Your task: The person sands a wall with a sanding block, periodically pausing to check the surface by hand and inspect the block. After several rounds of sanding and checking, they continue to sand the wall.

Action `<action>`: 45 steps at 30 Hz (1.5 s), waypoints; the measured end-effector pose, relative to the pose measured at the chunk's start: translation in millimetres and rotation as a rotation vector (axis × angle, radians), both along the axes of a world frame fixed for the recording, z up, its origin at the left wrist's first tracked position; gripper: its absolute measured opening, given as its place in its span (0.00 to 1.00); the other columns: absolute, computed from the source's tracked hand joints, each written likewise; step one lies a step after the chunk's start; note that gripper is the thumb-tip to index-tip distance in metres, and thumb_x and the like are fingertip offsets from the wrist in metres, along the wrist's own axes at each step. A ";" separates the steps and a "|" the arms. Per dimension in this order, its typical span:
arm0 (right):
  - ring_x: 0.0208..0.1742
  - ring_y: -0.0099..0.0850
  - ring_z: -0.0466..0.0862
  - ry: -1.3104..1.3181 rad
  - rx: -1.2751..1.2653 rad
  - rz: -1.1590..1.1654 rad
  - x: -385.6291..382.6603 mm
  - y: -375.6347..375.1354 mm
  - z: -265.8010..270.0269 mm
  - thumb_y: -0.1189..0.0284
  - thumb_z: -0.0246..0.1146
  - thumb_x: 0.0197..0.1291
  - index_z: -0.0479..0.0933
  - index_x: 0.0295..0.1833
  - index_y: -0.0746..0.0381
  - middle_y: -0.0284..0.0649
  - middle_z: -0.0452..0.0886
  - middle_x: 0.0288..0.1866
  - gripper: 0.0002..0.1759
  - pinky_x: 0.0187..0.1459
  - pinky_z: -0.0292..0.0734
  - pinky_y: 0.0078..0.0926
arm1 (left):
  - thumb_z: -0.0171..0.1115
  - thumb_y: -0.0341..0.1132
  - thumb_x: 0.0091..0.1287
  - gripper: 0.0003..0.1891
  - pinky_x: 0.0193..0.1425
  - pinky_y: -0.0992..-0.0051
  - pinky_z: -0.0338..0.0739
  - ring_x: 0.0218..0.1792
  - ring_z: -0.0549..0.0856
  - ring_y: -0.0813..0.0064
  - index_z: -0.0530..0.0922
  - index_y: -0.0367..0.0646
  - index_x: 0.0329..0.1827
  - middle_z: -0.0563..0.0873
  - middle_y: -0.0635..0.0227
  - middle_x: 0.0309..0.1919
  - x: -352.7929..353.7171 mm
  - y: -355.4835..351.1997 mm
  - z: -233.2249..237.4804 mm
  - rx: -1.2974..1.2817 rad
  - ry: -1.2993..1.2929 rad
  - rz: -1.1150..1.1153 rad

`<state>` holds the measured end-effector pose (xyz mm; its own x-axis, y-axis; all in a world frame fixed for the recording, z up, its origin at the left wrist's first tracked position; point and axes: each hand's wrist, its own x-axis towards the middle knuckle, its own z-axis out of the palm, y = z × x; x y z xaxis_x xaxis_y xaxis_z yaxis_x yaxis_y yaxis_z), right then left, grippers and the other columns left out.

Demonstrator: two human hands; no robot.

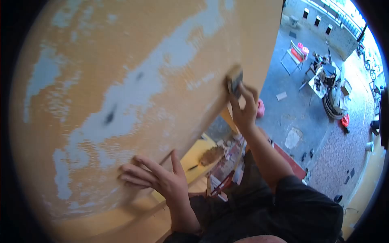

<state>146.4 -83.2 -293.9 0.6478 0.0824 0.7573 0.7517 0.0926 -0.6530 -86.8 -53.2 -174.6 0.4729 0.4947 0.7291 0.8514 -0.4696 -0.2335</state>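
A broad yellow-orange painted surface (pixel 202 56) with worn whitish patches (pixel 133 93) fills the left and middle of the head view. My right hand (pixel 244 106) grips a small block (pixel 234 79), tan on one side and dark on the other, that looks like a sanding block. The block is pressed to the surface near its right edge, slightly blurred. My left hand (pixel 160 176) rests on the lower part of the surface, fingers spread, with nothing in it. Two dark smudges mark the largest pale patch.
Below lies a yellow board (pixel 198 152) with a brown clump and scraps beside it. On the grey floor (pixel 269 81) at right stand a folding chair (pixel 295 53) and a cluttered small table (pixel 320 83) with coiled hose (pixel 332 103). A white bucket (pixel 369 146) stands farther right.
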 end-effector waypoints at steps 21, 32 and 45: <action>0.49 0.39 0.79 -0.019 0.054 0.066 -1.1 5.9 28.2 0.77 0.70 0.52 0.78 0.56 0.61 0.47 0.79 0.46 0.23 0.50 0.74 0.31 | 0.60 0.60 0.62 0.49 0.67 0.33 0.26 0.72 0.32 0.30 0.50 0.35 0.75 0.40 0.35 0.73 -7.5 7.3 -13.6 0.010 0.027 -0.069; 0.53 0.39 0.76 -0.106 0.051 -0.036 17.4 15.8 105.5 0.79 0.68 0.54 0.75 0.56 0.67 0.46 0.76 0.49 0.22 0.56 0.70 0.33 | 0.60 0.59 0.62 0.46 0.68 0.35 0.24 0.72 0.32 0.32 0.53 0.38 0.75 0.43 0.35 0.73 -6.0 13.0 -23.5 0.020 -0.023 -0.132; 0.39 0.33 0.72 -0.185 0.059 -0.148 21.2 17.6 94.7 0.75 0.68 0.54 0.78 0.51 0.66 0.39 0.75 0.38 0.18 0.44 0.68 0.28 | 0.64 0.58 0.60 0.47 0.69 0.34 0.28 0.73 0.32 0.33 0.54 0.39 0.75 0.44 0.36 0.74 -3.8 11.0 -19.4 0.008 -0.040 -0.109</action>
